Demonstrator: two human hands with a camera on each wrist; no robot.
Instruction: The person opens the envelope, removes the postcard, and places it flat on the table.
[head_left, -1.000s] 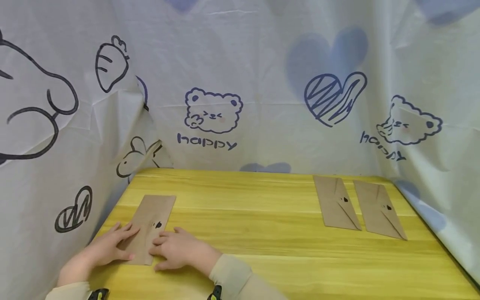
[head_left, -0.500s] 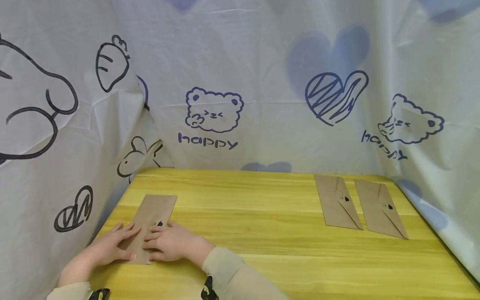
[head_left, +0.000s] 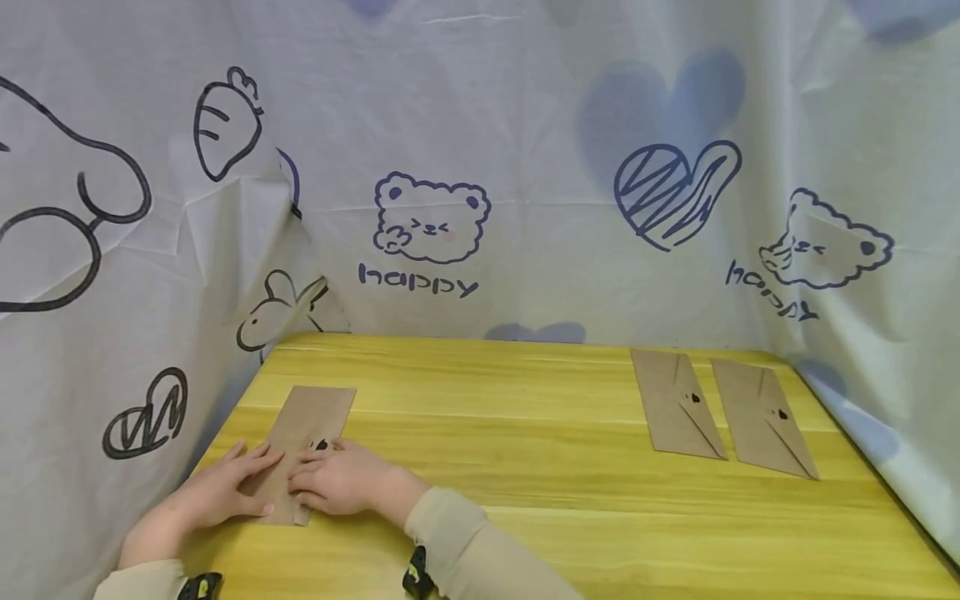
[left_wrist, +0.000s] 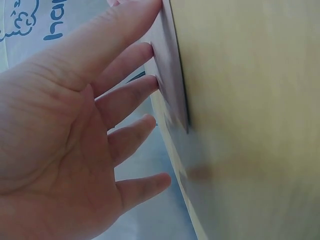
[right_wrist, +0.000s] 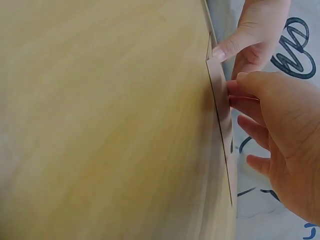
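A brown paper envelope (head_left: 318, 407) with a small black mark lies flat on the left side of the table. My left hand (head_left: 217, 492) rests on its left edge, fingers spread, thumb near the bottom corner. In the left wrist view, the thumb and first fingers of that hand (left_wrist: 65, 135) touch the paper (left_wrist: 170, 65). From the right, my right hand (head_left: 345, 479) presses its fingertips on the envelope, partly covering the lower half. The right wrist view has this hand (right_wrist: 290, 135) with slightly bent fingers against the paper's surface (right_wrist: 220, 95).
Two similar brown envelopes (head_left: 678, 408) (head_left: 765, 417) lie side by side at the right of the yellow wood-grain table (head_left: 510, 433). A pale sheet with drawings (head_left: 540, 142) hangs behind the table and at both sides.
My right hand has shifted left from the envelope's right edge, further onto the paper, then slightly up along it. My left hand has stayed in place.
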